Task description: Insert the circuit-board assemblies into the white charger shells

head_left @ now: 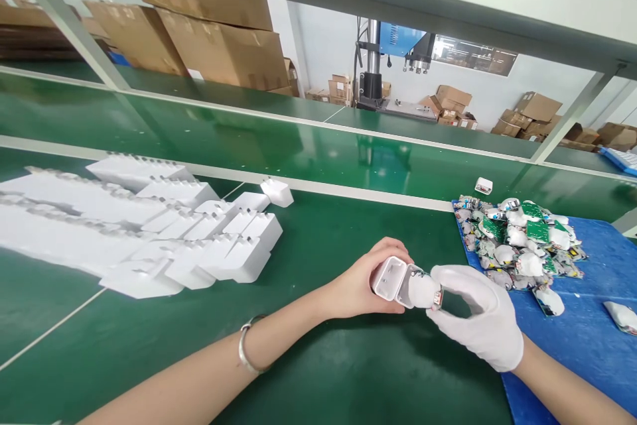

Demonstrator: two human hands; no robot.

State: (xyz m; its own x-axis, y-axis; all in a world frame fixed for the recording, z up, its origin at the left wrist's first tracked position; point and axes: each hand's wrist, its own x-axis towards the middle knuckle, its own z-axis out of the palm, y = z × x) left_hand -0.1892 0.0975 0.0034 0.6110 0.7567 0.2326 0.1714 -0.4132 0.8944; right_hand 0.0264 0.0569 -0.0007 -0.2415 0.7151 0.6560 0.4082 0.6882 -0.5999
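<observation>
My left hand [371, 279], bare with a bangle at the wrist, is wrapped round two white plastic charger housings [389, 278] held side by side, open ends towards me. My right hand [478, 312] wears a white glove and pinches a circuit board [424, 290] with a white pad on it between thumb and fingers. The board's left end is at the mouth of the right-hand housing; how far it goes in is hidden. Right of my gloved hand lies a heap of similar circuit boards [517, 246], green and white, on a blue mat [552, 339].
Rows of white charger housings [209, 239] with metal pins stand on the green table [318, 359] at left. A single white housing [484, 185] lies behind the heap. Shelf posts [74, 27] frame the bench, and a blue drill press [398, 40] and cartons [213, 40] stand beyond.
</observation>
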